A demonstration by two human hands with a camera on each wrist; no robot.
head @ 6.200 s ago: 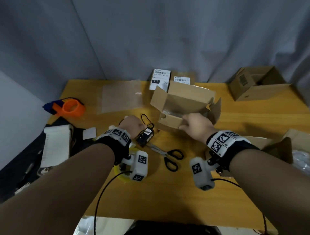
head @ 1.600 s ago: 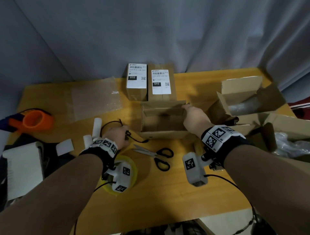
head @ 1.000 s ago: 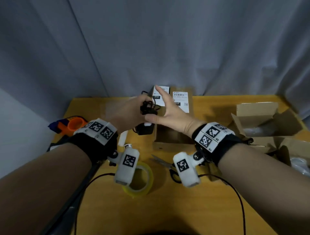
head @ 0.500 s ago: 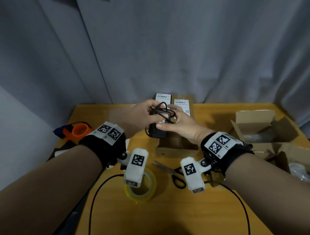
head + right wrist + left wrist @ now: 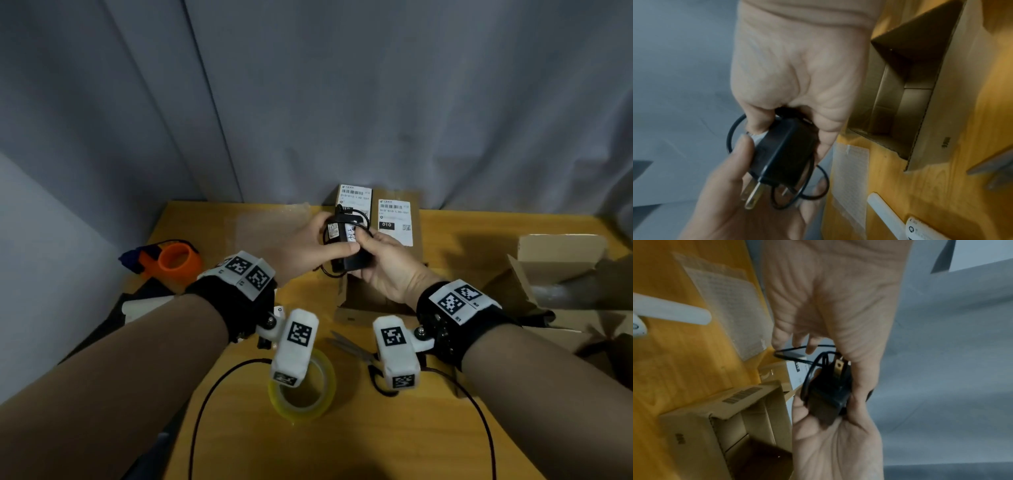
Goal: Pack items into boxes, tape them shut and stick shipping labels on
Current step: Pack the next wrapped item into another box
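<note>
Since half a second ago the black power adapter [image 5: 346, 244] has turned in the grasp, so its white sticker now faces up, and both hands sit a little lower over the open box [image 5: 368, 298]. It is held in the air above that box's far end, its thin black cord [image 5: 327, 270] looped around the body and hanging in a small loop below. From the right wrist view its two metal prongs [image 5: 753, 195] point toward the left palm. The left hand [image 5: 303, 248] grasps the adapter from the left, thumb across its top and fingers curled beneath. The right hand [image 5: 387, 265] clasps it from the right, thumb pressing on the sticker. The open box lies on the yellow worktop [image 5: 445, 428] directly under the hands, flaps spread. Behind it stand two sealed boxes [image 5: 397, 222] side by side, each with a shipping label. Nearer the person lie scissors [image 5: 356, 349] and a roll of clear tape [image 5: 303, 394]. An orange tape dispenser [image 5: 171, 262] sits at the left edge, another opened carton [image 5: 561, 270] at the right.
</note>
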